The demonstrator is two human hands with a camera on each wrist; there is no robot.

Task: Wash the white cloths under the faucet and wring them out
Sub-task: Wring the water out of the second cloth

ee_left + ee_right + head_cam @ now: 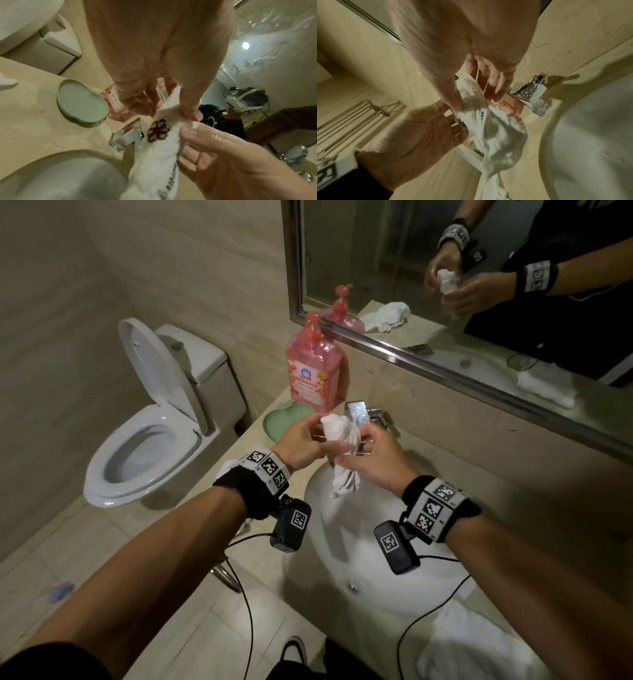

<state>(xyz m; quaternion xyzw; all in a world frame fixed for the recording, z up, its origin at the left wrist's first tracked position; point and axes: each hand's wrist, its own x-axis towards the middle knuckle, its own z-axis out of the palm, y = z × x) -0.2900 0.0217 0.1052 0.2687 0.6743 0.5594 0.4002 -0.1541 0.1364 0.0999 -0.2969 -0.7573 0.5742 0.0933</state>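
Both hands hold one white cloth (342, 436) above the far rim of the sink (342, 542), in front of the faucet (359, 412). The left hand (301, 443) pinches the upper bunched end between thumb and fingers; in the left wrist view the thumb presses the fabric just above a dark embroidered flower (158, 129). The right hand (370, 460) grips the cloth lower down, its wet fingers curled round the twisted middle, and the loose tail hangs toward the basin. The cloth and the hands cover most of the chrome faucet from the head view; only its top and the handle to its right show.

A second white cloth (479, 645) lies bunched on the counter (496, 474) at the near right of the sink, with a black cable crossing its edge. Behind the left hand stand a pink pump bottle (313, 364) and, just in front of it, a green heart-shaped dish (284, 419), both on the counter's left end. Beyond the counter's end, a white toilet (150, 440) stands with lid and seat raised. The mirror (479, 285) above the counter reflects the hands, the bottle and two more white cloths lying on the counter.
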